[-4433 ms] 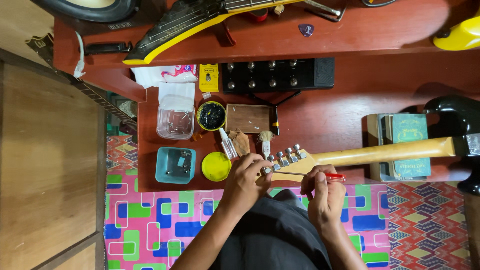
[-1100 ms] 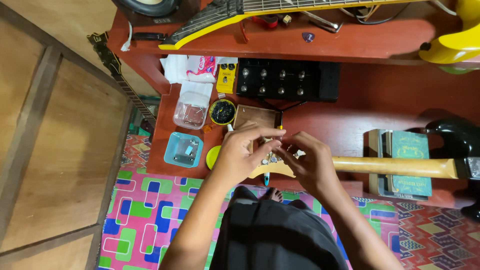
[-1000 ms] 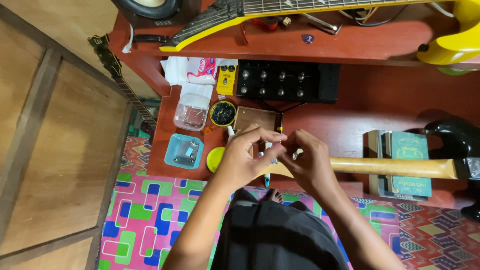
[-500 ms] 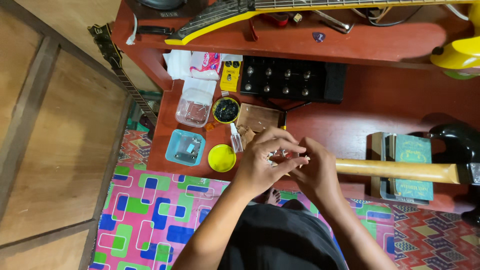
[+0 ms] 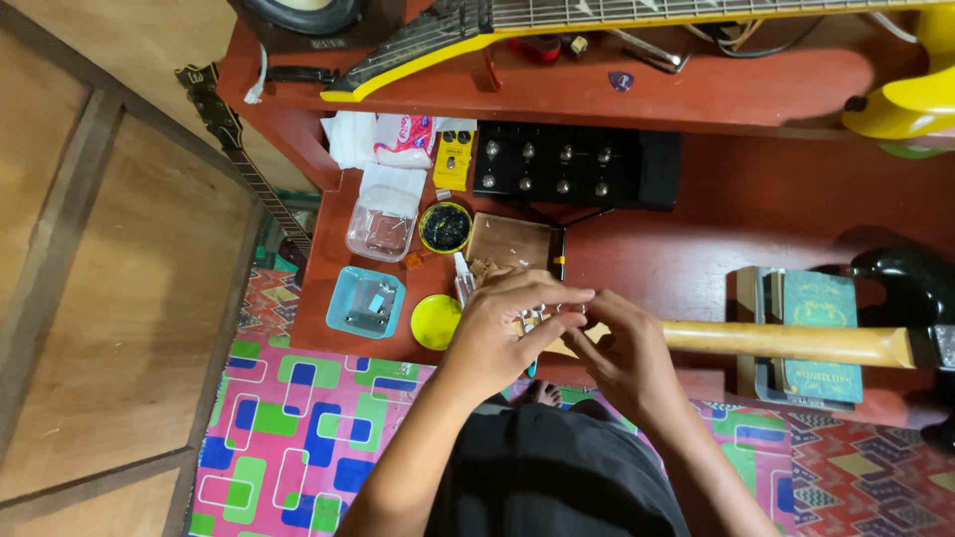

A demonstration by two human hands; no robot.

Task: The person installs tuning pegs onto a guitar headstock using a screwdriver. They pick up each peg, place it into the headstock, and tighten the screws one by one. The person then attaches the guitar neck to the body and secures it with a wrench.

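Left hand [image 5: 507, 323]: curled over the guitar headstock [image 5: 542, 320], fingers closed on the tuning pegs — thumb underneath.
Right hand [image 5: 627, 348]: beside it, fingertips pinched together at the same headstock; whether it actually grips anything, I cannot tell.
Guitar neck [image 5: 786, 343]: lies across the red bench [image 5: 696, 249], running off to the right.
Nearby: yellow lid [image 5: 436, 321] — teal tray [image 5: 366, 302] to its left.

Pale guitar neck [image 5: 786, 343] lying flat, headstock covered

Both hands, left hand [image 5: 502, 333] and right hand [image 5: 622, 358], pinch the guitar headstock [image 5: 542, 320] above the red counter [image 5: 696, 249], near a yellow lid [image 5: 436, 322].
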